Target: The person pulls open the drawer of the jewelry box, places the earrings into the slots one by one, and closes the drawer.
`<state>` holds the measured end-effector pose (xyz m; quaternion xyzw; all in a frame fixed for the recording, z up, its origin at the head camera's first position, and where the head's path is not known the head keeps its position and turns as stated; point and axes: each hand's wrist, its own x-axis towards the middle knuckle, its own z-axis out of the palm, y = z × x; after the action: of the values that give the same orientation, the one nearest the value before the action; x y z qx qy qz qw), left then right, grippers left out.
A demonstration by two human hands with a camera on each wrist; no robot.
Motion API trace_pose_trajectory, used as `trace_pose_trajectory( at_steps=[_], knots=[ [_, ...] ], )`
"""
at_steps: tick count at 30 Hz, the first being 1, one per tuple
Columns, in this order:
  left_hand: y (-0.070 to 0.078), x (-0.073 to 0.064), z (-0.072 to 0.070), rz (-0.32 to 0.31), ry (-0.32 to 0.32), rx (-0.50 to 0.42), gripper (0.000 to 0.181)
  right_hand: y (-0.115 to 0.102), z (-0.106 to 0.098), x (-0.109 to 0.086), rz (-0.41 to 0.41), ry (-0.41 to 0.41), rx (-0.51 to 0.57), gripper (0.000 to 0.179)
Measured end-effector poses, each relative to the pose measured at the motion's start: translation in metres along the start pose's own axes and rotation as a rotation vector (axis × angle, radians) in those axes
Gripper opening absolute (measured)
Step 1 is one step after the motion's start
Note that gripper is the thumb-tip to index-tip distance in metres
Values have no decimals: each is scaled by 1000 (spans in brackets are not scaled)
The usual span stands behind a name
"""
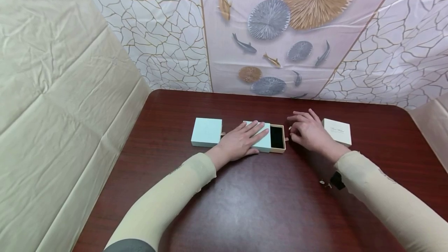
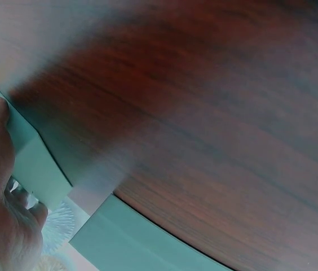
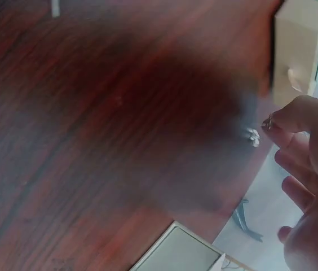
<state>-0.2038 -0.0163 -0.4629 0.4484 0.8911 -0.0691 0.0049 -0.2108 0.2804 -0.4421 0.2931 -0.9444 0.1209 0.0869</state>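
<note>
My left hand [image 1: 239, 141] lies with fingers extended over a mint-green drawer box [image 1: 265, 143], its thumb along the near side. That box's cream drawer is partly pulled out to the right, showing a black lining [image 1: 277, 137]. Beside the drawer, my right hand [image 1: 309, 132] pinches a tiny shiny earring [image 3: 268, 122] between thumb and forefinger. Another small shiny piece [image 3: 253, 137] shows near the fingertips in the right wrist view; its exact shape is blurred. The other right fingers are loosely bent.
A second mint-green box [image 1: 206, 131] stands to the left. A white box with lettering [image 1: 337, 130] sits behind the right wrist. Two small shiny pieces [image 1: 322, 182] lie on the dark red table [image 1: 238, 205] near the right sleeve. Patterned cloth [image 1: 168, 30] hangs behind the table.
</note>
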Motion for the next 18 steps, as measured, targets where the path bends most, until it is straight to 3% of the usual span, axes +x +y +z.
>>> trace_pose_trajectory(
  at_steps=[9, 18],
  knots=[
    [0, -1, -3, 1, -1, -7, 75, -3, -22, 6, 163, -59, 314, 11],
    [1, -1, -2, -2, -5, -4, 75, -8, -30, 9, 228, -108, 384, 12]
  ],
)
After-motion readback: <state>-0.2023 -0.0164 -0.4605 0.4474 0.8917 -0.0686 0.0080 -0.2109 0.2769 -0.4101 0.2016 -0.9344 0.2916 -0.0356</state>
